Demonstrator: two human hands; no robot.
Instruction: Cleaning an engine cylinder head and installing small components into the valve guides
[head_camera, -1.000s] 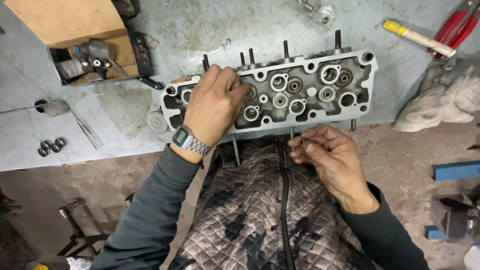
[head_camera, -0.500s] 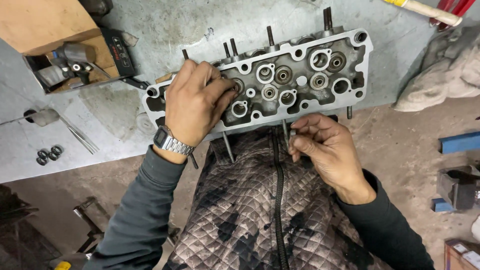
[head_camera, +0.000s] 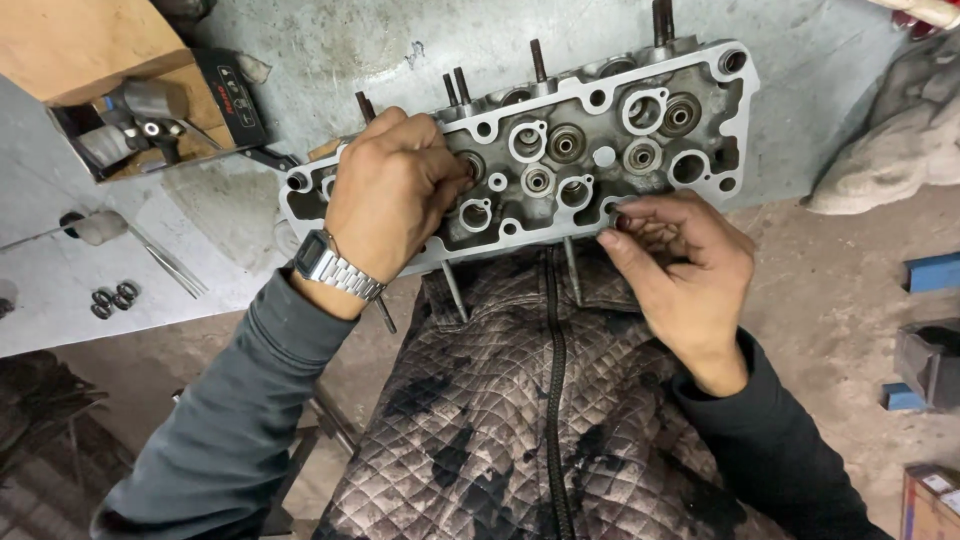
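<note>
- The grey cast-metal cylinder head (head_camera: 600, 140), pierced with round valve ports and bolt holes, lay flat on the stained grey workbench (head_camera: 330, 50), its long side running left to right just beyond the person's quilted jacket (head_camera: 520, 420).
- The left hand (head_camera: 390, 195), a steel wristwatch (head_camera: 335, 268) on its wrist, rested on the left part of the casting with its fingers curled into a port near the middle; whether they pinched anything could not be told.
- The right hand (head_camera: 680, 265) sat at the near edge of the head, right of centre, fingertips drawn narrow as if pinching something small; the piece itself was hidden.
- Judged from its bulk, the casting would be heavy and rigid, best lifted by both ends with two hands. Its machined faces looked oily and probably slippery.
- Thin threaded studs (head_camera: 535, 60) stood along the far edge, and others poked out at the near edge; they seemed poor handles and likely to snag sleeves.
- A small brown cardboard box of metal parts (head_camera: 130, 120) stood at the far left.
- Dark metal rings (head_camera: 112, 298) lay on the bench at the near left.
- A crumpled grey rag (head_camera: 880, 130) lay to the right.
</note>
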